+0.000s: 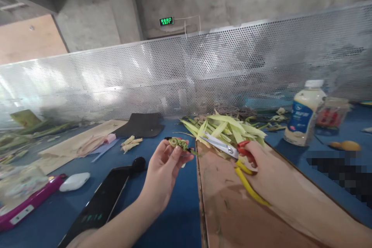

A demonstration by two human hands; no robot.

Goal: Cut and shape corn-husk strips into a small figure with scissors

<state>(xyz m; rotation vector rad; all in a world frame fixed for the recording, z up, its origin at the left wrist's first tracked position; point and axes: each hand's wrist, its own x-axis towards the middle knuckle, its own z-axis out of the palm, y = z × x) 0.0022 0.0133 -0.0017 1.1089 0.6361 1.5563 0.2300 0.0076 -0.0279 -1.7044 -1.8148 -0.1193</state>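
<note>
My left hand [164, 168] pinches a small knotted piece of green plant strip [178, 144], with a coiled loop at one end and dark bits at both ends. My right hand [258, 159] is closed around a pair of scissors [229, 150] with a red and a yellow handle. Their silvery blades point up and left, apart from the knotted piece; whether they are parted is unclear. Behind the blades, a pile of pale green leaf strips [223, 128] lies on the far end of a brown board [232, 197].
A phone [99, 197], a white case [74, 181] and a magenta tool [35, 203] lie to the left. A milk bottle [303, 114] and a clear tub [333, 112] stand right. A perforated metal screen [162, 81] closes off the back of the blue table.
</note>
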